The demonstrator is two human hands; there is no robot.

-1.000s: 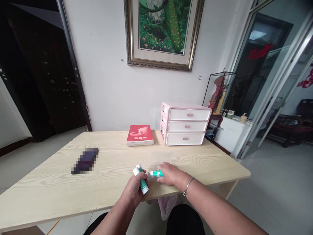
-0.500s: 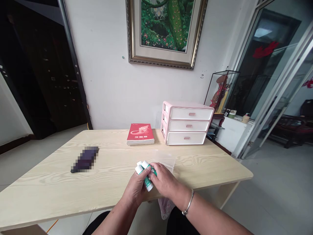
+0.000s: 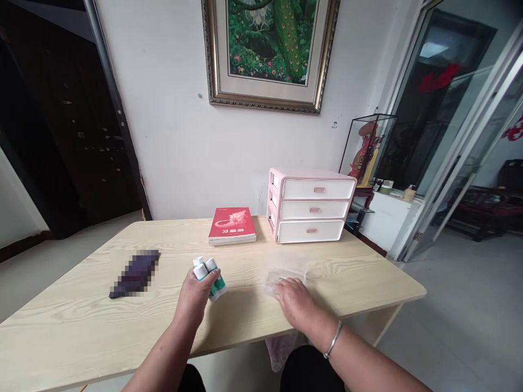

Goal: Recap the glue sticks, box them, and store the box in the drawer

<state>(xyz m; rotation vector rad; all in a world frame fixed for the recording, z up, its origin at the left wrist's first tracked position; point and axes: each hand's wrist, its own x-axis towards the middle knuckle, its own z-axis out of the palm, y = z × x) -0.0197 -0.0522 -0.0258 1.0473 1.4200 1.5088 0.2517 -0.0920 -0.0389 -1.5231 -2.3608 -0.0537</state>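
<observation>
Three glue sticks [image 3: 216,284] with white caps and green labels are bunched in my left hand [image 3: 193,296], held above the table a little left of its middle. The thumb lies across them, and their caps point up and away from me. On the right, my right hand [image 3: 297,302] has its fingers curled on a see-through plastic bag [image 3: 272,280] that lies crumpled on the table. Those fingers hide part of the bag, and a silver bangle circles the wrist.
Toward the back of the wooden table [image 3: 81,310] lie red books [image 3: 232,224]. Beside them stands a pink and white drawer unit [image 3: 312,209]. A blurred-out dark item [image 3: 134,273] rests at the left. Below the front edge hangs a pinkish bag [image 3: 281,351].
My hands have moved apart. The left one has carried the glue sticks leftward, while the right has let go of them and come down to the right onto the plastic bag.
</observation>
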